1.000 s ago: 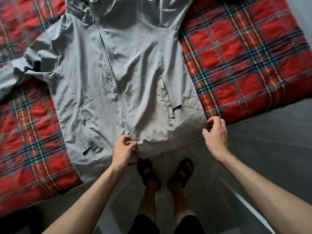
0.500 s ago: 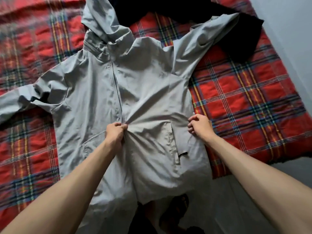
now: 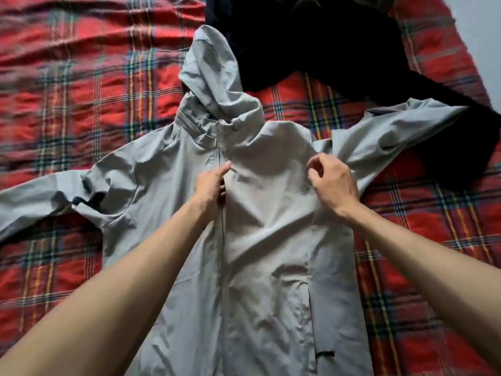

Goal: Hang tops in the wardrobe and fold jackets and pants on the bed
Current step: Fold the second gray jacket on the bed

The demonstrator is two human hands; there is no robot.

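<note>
A grey hooded jacket (image 3: 271,213) lies front up on the red plaid bed cover (image 3: 81,90), sleeves spread to both sides and hood pointing away from me. My left hand (image 3: 212,183) sits on the zipper line at chest height, index finger stretched along it and thumb tucked in against the zip. The zip looks closed below that hand. My right hand (image 3: 332,183) hovers over the jacket's right chest near the armpit, its fingers loosely curled and holding nothing.
A black garment (image 3: 339,44) lies crumpled beyond the hood and runs under the jacket's right sleeve (image 3: 401,126). A pale wall (image 3: 485,20) borders the bed at the upper right. The jacket's hem runs out of view at the bottom.
Both hands have travelled from the jacket's hem up to its chest. The left hand followed the zipper line upward. The right hand has let go of the jacket's edge.
</note>
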